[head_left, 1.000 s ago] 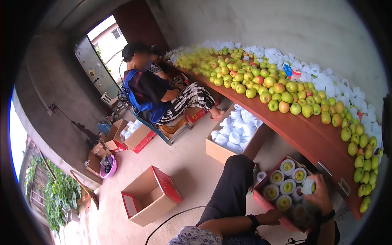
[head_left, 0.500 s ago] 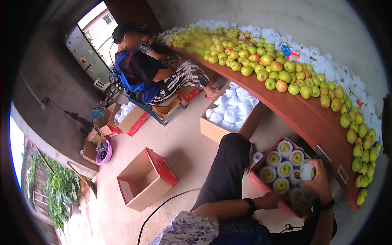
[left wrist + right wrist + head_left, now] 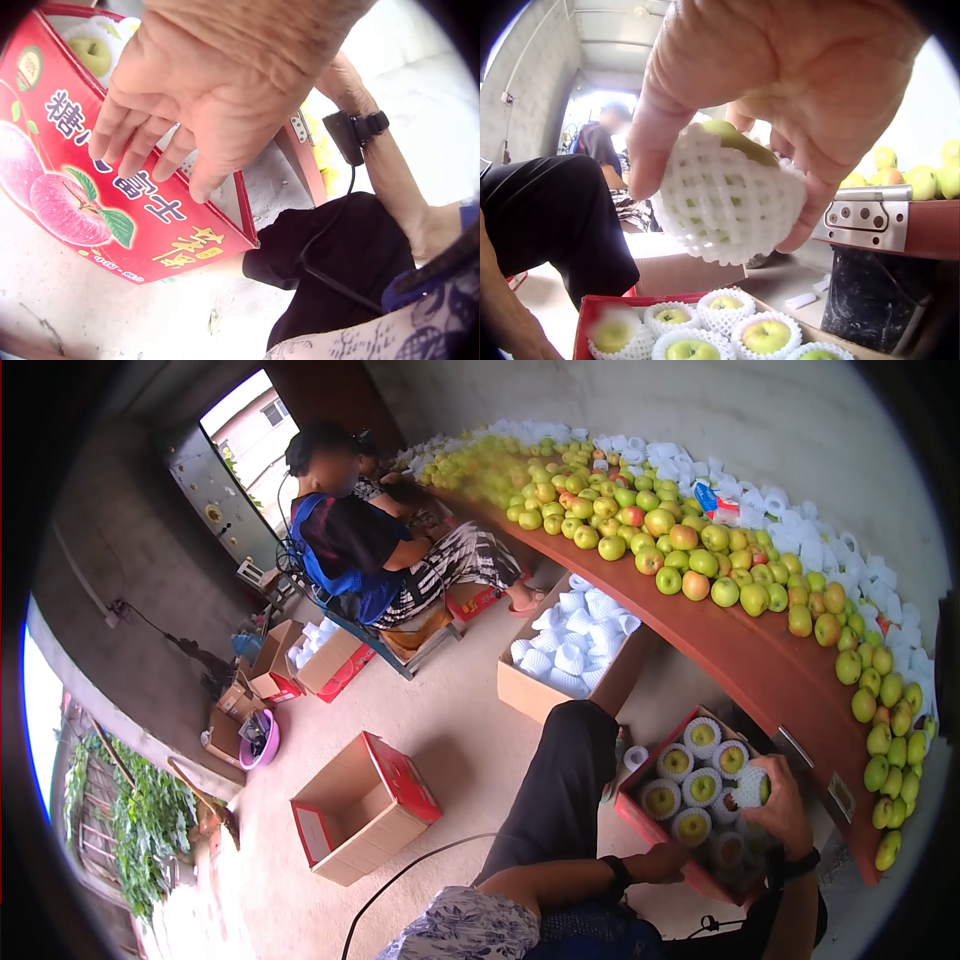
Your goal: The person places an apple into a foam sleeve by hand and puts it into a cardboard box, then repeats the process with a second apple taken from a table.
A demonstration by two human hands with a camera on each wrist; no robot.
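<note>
Since half a second before, the right hand and its net-wrapped apple have sunk a little in the head view. They still sit over the right end of the red box, at the lower right of the frame. The left hand has kept its place at the box's near wall. Several apples in white nets fill the box. Above it, the long brown tabletop curves across the upper right and carries a heap of loose apples. A carton of foam nets stands on the floor at the centre, and a seated person is at the upper left.

In the left wrist view, the left hand lies open at the upper centre. Its fingers are nearly straight and rest against the rim and printed wall of the red box. One netted apple shows at the upper left.

In the right wrist view, the right hand fills the top of the frame. Thumb and fingers curl round the net-wrapped apple at the centre and hold it clear above the red box. Netted apples sit in rows along the bottom edge.
</note>
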